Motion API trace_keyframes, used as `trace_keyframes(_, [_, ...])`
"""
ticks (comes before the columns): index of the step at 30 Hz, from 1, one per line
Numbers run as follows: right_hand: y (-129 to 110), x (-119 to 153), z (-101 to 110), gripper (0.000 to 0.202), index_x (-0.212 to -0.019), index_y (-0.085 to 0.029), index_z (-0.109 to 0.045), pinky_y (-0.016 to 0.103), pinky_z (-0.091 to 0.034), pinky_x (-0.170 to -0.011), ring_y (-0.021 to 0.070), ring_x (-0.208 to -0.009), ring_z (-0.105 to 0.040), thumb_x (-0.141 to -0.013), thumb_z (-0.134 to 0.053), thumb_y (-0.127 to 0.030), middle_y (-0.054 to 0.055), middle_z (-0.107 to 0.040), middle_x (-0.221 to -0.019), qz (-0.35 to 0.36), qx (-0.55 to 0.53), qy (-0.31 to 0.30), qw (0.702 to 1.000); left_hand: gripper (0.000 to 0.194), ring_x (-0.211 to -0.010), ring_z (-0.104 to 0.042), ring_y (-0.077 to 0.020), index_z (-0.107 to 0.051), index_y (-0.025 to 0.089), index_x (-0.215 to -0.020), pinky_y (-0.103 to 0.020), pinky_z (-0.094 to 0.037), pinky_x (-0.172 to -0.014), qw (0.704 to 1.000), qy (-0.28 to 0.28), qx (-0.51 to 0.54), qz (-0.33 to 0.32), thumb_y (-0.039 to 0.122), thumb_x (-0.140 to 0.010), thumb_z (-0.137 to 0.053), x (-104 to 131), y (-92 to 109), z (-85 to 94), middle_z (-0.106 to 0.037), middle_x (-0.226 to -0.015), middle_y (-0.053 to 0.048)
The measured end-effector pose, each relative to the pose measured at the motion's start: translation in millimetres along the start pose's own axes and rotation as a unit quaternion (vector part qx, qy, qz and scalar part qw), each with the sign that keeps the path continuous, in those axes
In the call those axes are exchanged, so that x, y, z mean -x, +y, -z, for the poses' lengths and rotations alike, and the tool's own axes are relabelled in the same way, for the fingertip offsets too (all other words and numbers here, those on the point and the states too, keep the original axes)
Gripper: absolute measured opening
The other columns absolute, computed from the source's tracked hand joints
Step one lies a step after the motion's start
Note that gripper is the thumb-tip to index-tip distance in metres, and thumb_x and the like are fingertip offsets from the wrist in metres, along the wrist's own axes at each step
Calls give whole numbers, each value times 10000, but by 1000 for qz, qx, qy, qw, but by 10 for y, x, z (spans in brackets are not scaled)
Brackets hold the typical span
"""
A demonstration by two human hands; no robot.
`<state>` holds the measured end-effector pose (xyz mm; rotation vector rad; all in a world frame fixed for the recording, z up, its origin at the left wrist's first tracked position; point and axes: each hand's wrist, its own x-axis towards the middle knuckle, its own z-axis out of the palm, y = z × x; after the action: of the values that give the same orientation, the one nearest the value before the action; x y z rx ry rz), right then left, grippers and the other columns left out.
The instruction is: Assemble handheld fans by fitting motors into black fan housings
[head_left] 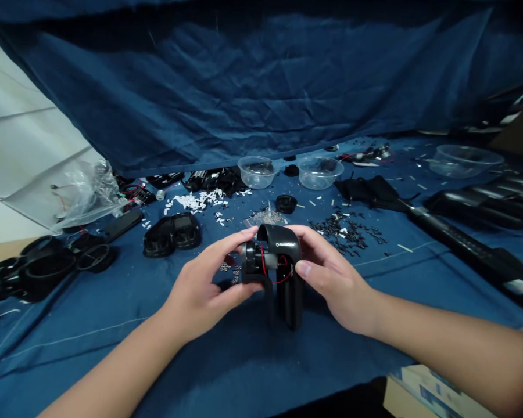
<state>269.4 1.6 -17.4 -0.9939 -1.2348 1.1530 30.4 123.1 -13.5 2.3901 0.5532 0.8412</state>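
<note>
Near the centre of the head view, my left hand (200,287) grips a black housing part (251,261) that has a motor-like piece and red wire inside. My right hand (340,276) is closed round a curved black shell (283,241) with small white lettering. The two parts are side by side, with a gap between them where the red wire and a grey cylinder show. Both have black handle halves that point down toward the blue cloth. The fingertips behind the parts are partly hidden.
Black screws or small parts (348,231) and white pieces (200,200) lie behind my hands. Clear bowls (257,172) stand further back. Black housings (172,233) are at left, near a plastic bag (89,194). Long black parts (466,247) lie at right.
</note>
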Motion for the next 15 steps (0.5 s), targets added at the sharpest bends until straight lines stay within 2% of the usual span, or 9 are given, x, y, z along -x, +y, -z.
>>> trace_keyframes(3, [5,3,11,556,-1433,-249,-543,284,-569,-843,119,-871,-579,-1048,-683,-624,87,-630,-1411,0,36,17,999,717,-1303,-774,-277,-564,393,-1630,-403,-667,-1098,1000,9,-11,15,476,-983,-862,16,8,-48,-699,-1594,-63])
trace_keyframes(6, [33,10,26,556,-1446,-259,-554,287,-547,-865,144,-950,-586,-1045,-695,-617,83,-632,-1360,2,48,14,999,696,-1311,-776,-270,-564,384,-1619,-394,-661,-1112,1000,10,-14,16,484,-991,-848,8,29,-60,-704,-1590,-54])
trace_keyframes(9, [54,33,32,564,-1454,-268,-566,287,-523,-839,160,-960,-584,-1040,-700,-627,80,-636,-1266,-5,64,-4,998,669,-1342,-768,-272,-574,362,-1593,-358,-679,-1058,1000,20,-8,15,502,-995,-840,-13,67,-51,-701,-1596,-56])
trace_keyframes(12, [53,52,27,583,-1478,-277,-565,277,-497,-778,142,-871,-549,-1041,-693,-641,64,-625,-1144,-14,87,-12,996,663,-1341,-772,-280,-583,340,-1581,-354,-689,-1022,999,25,-8,19,513,-994,-838,-27,102,-43,-705,-1589,-69])
trace_keyframes(15, [43,48,19,610,-1503,-276,-570,281,-515,-783,149,-896,-573,-1038,-704,-648,72,-648,-1190,-7,105,-5,994,661,-1343,-771,-283,-592,328,-1576,-355,-688,-1032,999,32,-5,25,526,-993,-836,-26,120,-45,-710,-1583,-70])
